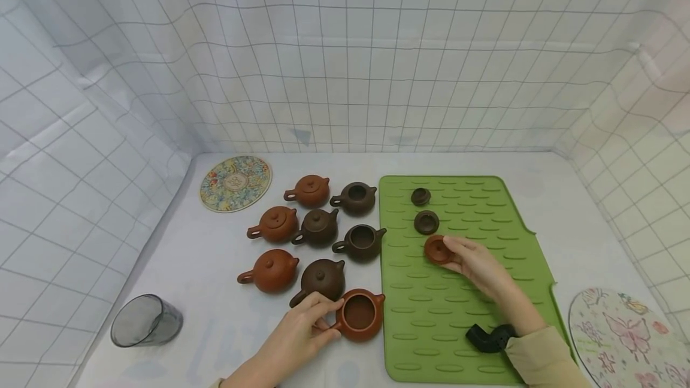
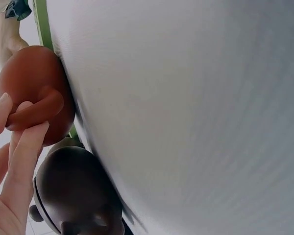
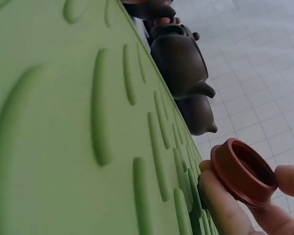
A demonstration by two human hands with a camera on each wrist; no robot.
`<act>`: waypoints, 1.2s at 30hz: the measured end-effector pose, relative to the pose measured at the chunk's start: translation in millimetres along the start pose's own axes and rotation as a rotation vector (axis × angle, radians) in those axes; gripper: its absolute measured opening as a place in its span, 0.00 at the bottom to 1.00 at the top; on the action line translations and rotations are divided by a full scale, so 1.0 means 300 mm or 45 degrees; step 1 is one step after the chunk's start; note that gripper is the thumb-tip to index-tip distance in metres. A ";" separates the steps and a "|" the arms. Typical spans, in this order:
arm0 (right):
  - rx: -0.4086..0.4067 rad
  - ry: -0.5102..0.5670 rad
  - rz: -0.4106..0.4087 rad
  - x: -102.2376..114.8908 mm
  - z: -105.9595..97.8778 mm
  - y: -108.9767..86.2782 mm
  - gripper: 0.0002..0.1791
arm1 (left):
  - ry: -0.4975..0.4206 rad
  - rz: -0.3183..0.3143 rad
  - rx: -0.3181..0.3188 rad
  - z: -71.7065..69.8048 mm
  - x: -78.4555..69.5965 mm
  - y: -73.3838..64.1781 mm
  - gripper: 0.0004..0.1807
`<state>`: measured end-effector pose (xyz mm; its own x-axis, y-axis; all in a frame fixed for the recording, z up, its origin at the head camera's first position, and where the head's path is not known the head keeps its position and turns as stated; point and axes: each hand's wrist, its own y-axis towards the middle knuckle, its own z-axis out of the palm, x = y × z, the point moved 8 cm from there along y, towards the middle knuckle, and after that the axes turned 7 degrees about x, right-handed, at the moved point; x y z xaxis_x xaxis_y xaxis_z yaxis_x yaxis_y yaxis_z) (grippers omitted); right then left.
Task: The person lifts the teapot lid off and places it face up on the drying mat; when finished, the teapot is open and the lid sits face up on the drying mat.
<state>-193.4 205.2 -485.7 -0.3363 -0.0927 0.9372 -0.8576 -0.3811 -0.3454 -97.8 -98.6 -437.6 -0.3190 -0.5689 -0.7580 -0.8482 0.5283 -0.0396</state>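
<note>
My left hand [image 1: 302,335] pinches the handle of an open reddish-brown teapot [image 1: 360,315] at the table's front; the left wrist view shows fingers around the looped handle [image 2: 39,110]. Over the green mat, my right hand [image 1: 477,265] pinches a reddish teapot lid [image 1: 438,249] by its edge. Its hollow underside faces up, and its raised inner rim shows in the right wrist view [image 3: 242,171]. Just beyond it, two dark brown lids [image 1: 426,222] [image 1: 420,196] lie on the mat. A lidded dark teapot [image 1: 322,278] stands close by my left hand.
More teapots stand in rows: lidded reddish ones [image 1: 275,271] at left, dark lidless ones [image 1: 363,242] beside the green mat [image 1: 420,328]. A black curved object [image 1: 489,338] lies by my right sleeve. Further out are a grey glass [image 1: 147,320] and patterned round mats [image 1: 236,184] [image 1: 628,337].
</note>
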 end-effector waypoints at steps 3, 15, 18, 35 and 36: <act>-0.072 -0.149 0.007 -0.002 -0.009 0.001 0.38 | 0.005 0.001 -0.001 -0.001 -0.002 -0.001 0.25; -0.223 -0.509 -0.016 0.013 -0.012 0.001 0.30 | -0.015 -0.013 0.024 0.003 0.003 0.001 0.25; -0.231 -0.585 -0.039 0.014 -0.015 0.002 0.28 | -0.013 -0.011 0.021 0.002 0.004 0.001 0.25; -0.194 -0.668 -0.021 0.010 -0.006 0.002 0.28 | -0.015 -0.002 0.019 0.002 0.002 -0.001 0.26; -0.193 -0.666 -0.017 0.009 -0.005 0.001 0.28 | -0.016 -0.003 0.019 0.002 0.002 -0.001 0.26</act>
<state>-195.3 206.3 -483.4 -0.1197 -0.5487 0.8274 -0.9198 -0.2523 -0.3004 -97.5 -98.6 -438.4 -0.3119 -0.5622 -0.7659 -0.8424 0.5365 -0.0507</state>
